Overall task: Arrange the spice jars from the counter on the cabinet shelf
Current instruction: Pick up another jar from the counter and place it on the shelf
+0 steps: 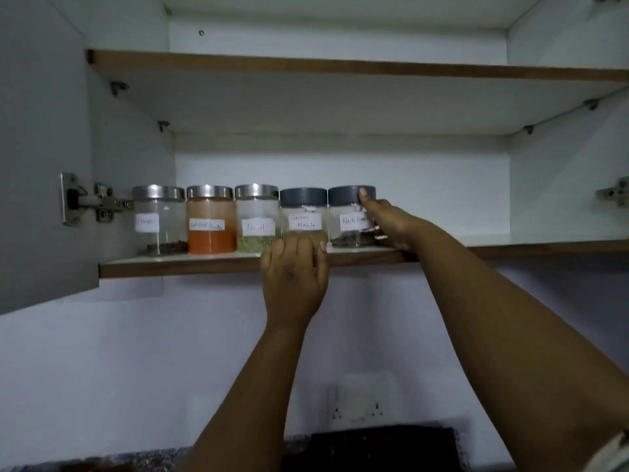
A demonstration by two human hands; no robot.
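Several labelled spice jars stand in a row on the lower cabinet shelf [204, 265]. From the left: a cloves jar [159, 221], an orange powder jar [211, 221] and a fennel jar [257, 219], all with steel lids. Then come a garam masala jar [304, 216] and a black pepper jar [350, 218] with grey lids. My right hand [391, 226] grips the black pepper jar from its right side, thumb up on the lid. My left hand [294, 277] is at the shelf's front edge, fingers curled against the base of the garam masala jar.
The upper shelf [340, 68] is bare. The cabinet door [41, 158] hangs open at left on its hinge [98, 202]. Shelf space lies to the right of the jars. Below are a wall socket [360, 408] and a dark object [381, 447] on the counter.
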